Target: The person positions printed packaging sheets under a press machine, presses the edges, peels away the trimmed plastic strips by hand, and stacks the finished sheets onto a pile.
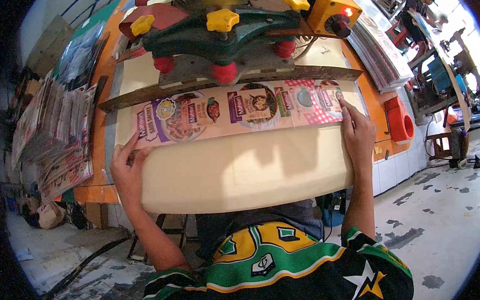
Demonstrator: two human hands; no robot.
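"Where was the long pink printed strip (pixel 225 112)?"
"Against the dark metal bar (pixel 172 90), ends pinched by the left hand (pixel 128 168) and right hand (pixel 358 135)."
"Nearby?"
"A red plastic holder (pixel 396 117) stood at the orange surface's (pixel 99 193) right edge."

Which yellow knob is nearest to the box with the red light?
The right-hand knob, just beside the box; the middle knob and left knob are farther from it.

Press (pixel 202 36): over the worktable (pixel 101 194), behind the printed sheet (pixel 231 114).
Paper bundles (pixel 59 121): left of the press.
Sheet stack (pixel 380 54): right of the press, beyond the holder (pixel 397 124).
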